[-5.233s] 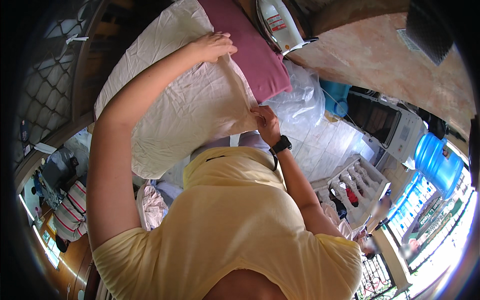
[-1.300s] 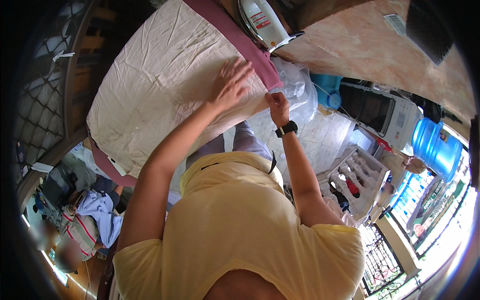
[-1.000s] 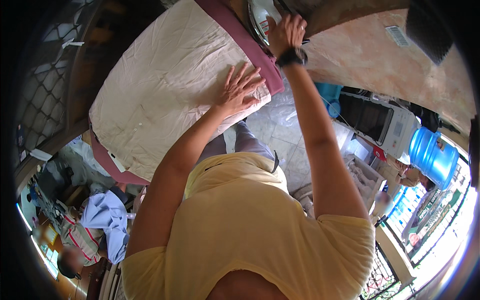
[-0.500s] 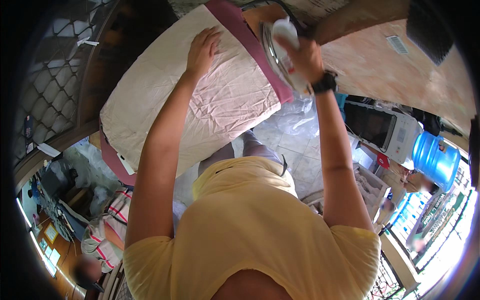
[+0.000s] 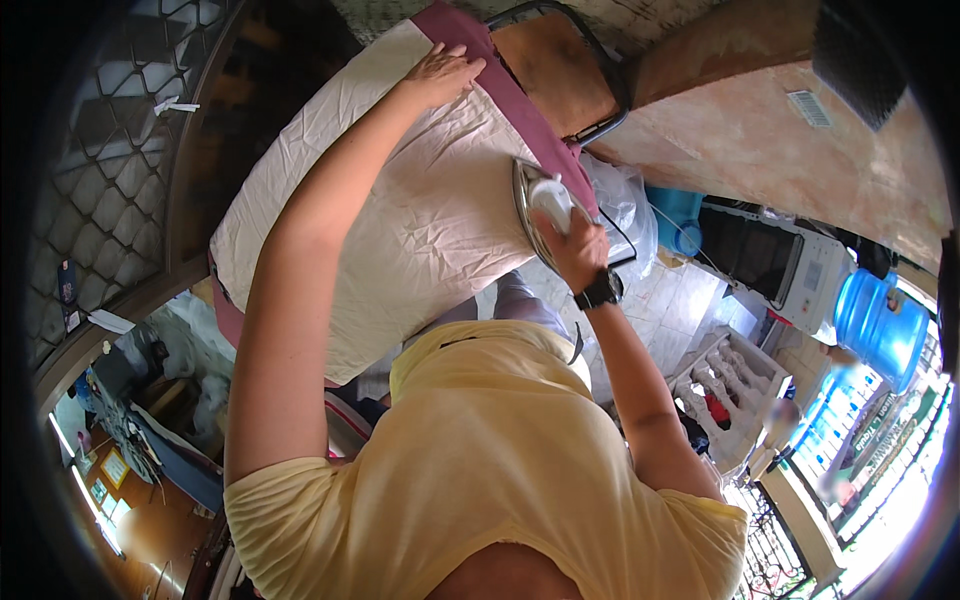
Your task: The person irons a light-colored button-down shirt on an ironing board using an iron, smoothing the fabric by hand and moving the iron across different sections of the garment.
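Observation:
A wrinkled cream cloth (image 5: 430, 210) with a maroon border (image 5: 525, 115) lies spread over a surface in front of me. My left hand (image 5: 445, 75) rests near its far edge, where cream meets maroon; the fingers are stretched out over the border and hold nothing. A clothes iron (image 5: 550, 200) with a white body and shiny metal base is in my right hand (image 5: 578, 248), fingers wrapped round its handle. It sits over the cloth's right side, beside the maroon strip. A dark cord shows by my right wrist. The iron's underside is hidden.
Beyond the cloth is a brown board in a black frame (image 5: 555, 75), beside a pinkish wall (image 5: 720, 120). On the right are clear plastic (image 5: 625, 205), a white microwave-like appliance (image 5: 810, 270) and a large blue water jug (image 5: 885, 325). A lattice gate (image 5: 110, 170) stands left.
The iron has come from the far right edge, beside the brown board, back toward me onto the cloth. My left hand has slid away and rightward to the maroon border.

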The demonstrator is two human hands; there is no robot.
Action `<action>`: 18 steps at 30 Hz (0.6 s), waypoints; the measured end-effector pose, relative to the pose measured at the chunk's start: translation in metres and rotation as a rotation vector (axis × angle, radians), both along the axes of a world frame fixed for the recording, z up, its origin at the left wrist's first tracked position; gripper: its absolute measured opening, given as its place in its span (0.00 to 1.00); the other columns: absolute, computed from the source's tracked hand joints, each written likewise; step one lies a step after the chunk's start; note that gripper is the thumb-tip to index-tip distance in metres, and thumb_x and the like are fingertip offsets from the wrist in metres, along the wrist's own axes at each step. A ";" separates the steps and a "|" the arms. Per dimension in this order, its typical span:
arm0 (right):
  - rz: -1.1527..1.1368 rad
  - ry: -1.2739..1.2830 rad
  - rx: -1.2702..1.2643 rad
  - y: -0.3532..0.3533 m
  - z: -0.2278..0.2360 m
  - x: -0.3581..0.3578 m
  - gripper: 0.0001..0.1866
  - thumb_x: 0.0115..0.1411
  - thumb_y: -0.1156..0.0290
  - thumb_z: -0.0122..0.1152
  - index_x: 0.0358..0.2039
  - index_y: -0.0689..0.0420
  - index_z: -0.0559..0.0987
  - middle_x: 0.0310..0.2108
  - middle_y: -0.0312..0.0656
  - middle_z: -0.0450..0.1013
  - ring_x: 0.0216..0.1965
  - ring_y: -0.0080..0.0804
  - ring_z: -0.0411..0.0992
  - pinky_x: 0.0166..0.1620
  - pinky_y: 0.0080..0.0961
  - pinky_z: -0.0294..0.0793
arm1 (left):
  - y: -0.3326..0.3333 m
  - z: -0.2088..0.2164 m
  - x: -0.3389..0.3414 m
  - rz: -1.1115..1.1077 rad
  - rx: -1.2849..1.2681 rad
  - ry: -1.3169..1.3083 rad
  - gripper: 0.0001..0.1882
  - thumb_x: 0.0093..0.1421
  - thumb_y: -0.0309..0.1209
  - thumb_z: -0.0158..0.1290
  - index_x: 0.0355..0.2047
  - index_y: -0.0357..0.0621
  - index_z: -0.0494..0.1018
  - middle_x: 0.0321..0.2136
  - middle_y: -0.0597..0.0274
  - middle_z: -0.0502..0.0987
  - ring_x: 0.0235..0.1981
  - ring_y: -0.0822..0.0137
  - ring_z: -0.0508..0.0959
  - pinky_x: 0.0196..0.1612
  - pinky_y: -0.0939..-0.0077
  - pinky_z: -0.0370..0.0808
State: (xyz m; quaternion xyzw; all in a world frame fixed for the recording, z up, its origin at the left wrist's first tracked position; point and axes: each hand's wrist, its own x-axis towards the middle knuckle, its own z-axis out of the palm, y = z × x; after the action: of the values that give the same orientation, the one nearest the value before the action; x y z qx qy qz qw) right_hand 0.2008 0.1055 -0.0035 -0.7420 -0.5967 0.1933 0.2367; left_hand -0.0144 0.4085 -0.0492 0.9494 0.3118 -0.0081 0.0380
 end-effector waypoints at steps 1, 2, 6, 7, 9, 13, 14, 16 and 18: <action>-0.016 -0.015 0.011 0.014 -0.001 -0.004 0.27 0.54 0.43 0.66 0.26 0.59 0.77 0.22 0.55 0.76 0.27 0.57 0.77 0.29 0.46 0.76 | 0.001 0.010 0.005 0.025 -0.084 0.068 0.15 0.52 0.33 0.62 0.37 0.46 0.71 0.36 0.62 0.78 0.48 0.60 0.73 0.52 0.56 0.64; -0.031 -0.030 0.023 0.026 -0.001 -0.009 0.28 0.54 0.42 0.65 0.26 0.59 0.77 0.22 0.55 0.76 0.27 0.57 0.77 0.30 0.47 0.77 | 0.002 0.018 0.009 0.049 -0.168 0.136 0.14 0.51 0.34 0.62 0.36 0.47 0.72 0.35 0.63 0.79 0.48 0.60 0.73 0.53 0.57 0.63; -0.045 -0.013 -0.003 0.052 0.005 -0.020 0.29 0.55 0.40 0.63 0.27 0.59 0.77 0.21 0.54 0.76 0.26 0.58 0.77 0.29 0.48 0.77 | 0.011 0.012 -0.003 0.158 -0.150 0.058 0.16 0.50 0.42 0.65 0.34 0.49 0.75 0.35 0.62 0.79 0.47 0.61 0.75 0.54 0.60 0.62; -0.033 -0.068 0.082 0.050 0.002 -0.019 0.29 0.54 0.40 0.64 0.26 0.58 0.77 0.20 0.53 0.76 0.25 0.57 0.77 0.28 0.47 0.77 | 0.013 0.010 -0.004 0.226 -0.148 0.030 0.18 0.49 0.45 0.65 0.33 0.49 0.75 0.35 0.61 0.79 0.47 0.61 0.75 0.54 0.60 0.62; -0.053 0.008 -0.115 0.028 -0.003 -0.009 0.26 0.56 0.44 0.64 0.35 0.58 0.79 0.20 0.50 0.77 0.26 0.50 0.78 0.31 0.43 0.77 | 0.017 0.009 -0.006 0.312 -0.155 0.032 0.20 0.47 0.49 0.66 0.34 0.53 0.77 0.37 0.60 0.79 0.48 0.60 0.75 0.55 0.60 0.62; -0.049 0.012 -0.151 0.011 -0.010 0.000 0.25 0.59 0.47 0.63 0.42 0.57 0.80 0.20 0.46 0.77 0.24 0.43 0.79 0.32 0.39 0.77 | 0.020 0.014 -0.003 0.353 -0.174 0.097 0.22 0.46 0.53 0.67 0.37 0.58 0.79 0.38 0.59 0.79 0.49 0.60 0.75 0.55 0.60 0.62; -0.039 -0.003 -0.110 0.014 -0.012 0.000 0.25 0.59 0.47 0.63 0.42 0.57 0.80 0.20 0.46 0.77 0.24 0.43 0.79 0.32 0.39 0.77 | 0.019 0.014 -0.001 0.357 -0.170 0.101 0.22 0.45 0.53 0.67 0.37 0.58 0.79 0.39 0.59 0.79 0.49 0.60 0.75 0.55 0.60 0.62; -0.016 -0.030 -0.033 0.037 -0.006 -0.006 0.24 0.59 0.48 0.63 0.41 0.58 0.80 0.19 0.45 0.77 0.21 0.43 0.78 0.29 0.38 0.76 | 0.021 0.014 0.002 0.364 -0.194 0.115 0.21 0.45 0.52 0.68 0.36 0.58 0.79 0.40 0.60 0.80 0.49 0.61 0.75 0.55 0.61 0.62; -0.037 -0.032 -0.106 0.052 -0.002 -0.011 0.23 0.59 0.49 0.64 0.41 0.58 0.80 0.19 0.45 0.76 0.20 0.43 0.78 0.28 0.38 0.76 | 0.026 0.012 0.001 0.354 -0.240 0.093 0.21 0.45 0.51 0.68 0.36 0.57 0.80 0.40 0.60 0.80 0.48 0.61 0.75 0.54 0.61 0.63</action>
State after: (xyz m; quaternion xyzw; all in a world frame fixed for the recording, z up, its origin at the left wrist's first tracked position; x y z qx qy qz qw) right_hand 0.1894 0.1572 -0.0058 -0.7673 -0.5755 0.2086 0.1911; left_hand -0.0136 0.4346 -0.0370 0.8671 0.4718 -0.0820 0.1374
